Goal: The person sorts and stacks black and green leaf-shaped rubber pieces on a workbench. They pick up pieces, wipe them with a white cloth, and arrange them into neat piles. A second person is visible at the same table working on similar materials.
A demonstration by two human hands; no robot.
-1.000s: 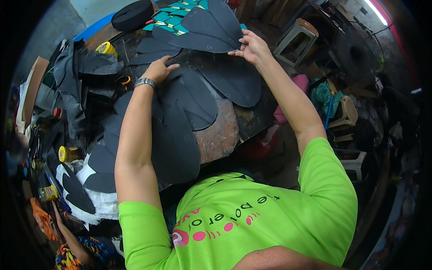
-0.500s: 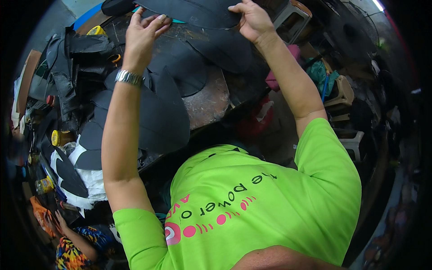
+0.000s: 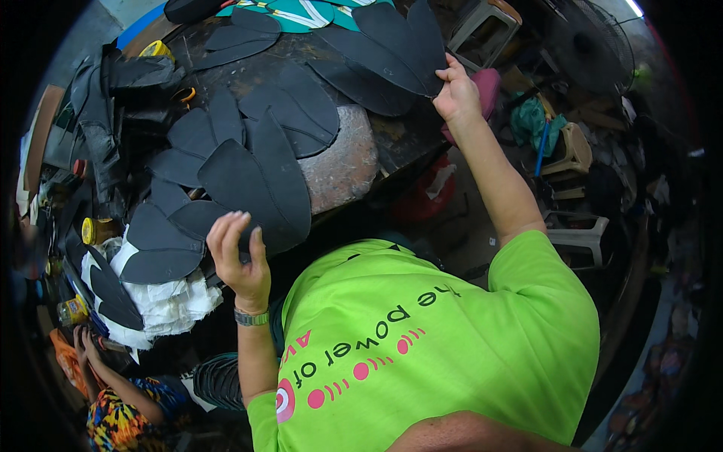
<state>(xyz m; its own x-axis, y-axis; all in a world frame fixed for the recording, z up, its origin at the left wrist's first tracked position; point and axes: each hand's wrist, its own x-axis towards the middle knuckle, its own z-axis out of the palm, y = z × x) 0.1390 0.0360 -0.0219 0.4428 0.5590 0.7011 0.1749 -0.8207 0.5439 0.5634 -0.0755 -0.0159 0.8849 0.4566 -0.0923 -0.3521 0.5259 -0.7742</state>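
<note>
- Head view, looking down over a lime-green shirt (image 3: 452, 339) filling the lower middle of the frame.
- Left hand (image 3: 239, 260) at centre left, fingers curled together around the near edge of a dark leaf-shaped sheet (image 3: 256, 188); a metal wristwatch (image 3: 251, 318) on that wrist.
- Right hand (image 3: 456, 94) at upper right, thumb and fingers pinched on the tip of another dark leaf-shaped piece (image 3: 392, 45) near the table's far edge.
- More dark leaf-shaped pieces (image 3: 290, 113) overlapping across the worktable (image 3: 392, 139), from upper centre down to centre left.
- Round, pitted grey slab (image 3: 343, 166) at centre, partly covered by the held sheet.
- White cloth or paper (image 3: 169, 301) at lower left, possibly a crumpled bundle; hard to tell at the rim.
- Yellow tape roll (image 3: 154, 49) at upper left.
- Another person's patterned sleeve and hands (image 3: 113, 407) at bottom left.
- Plastic stools (image 3: 568, 151) on the floor at right.
</note>
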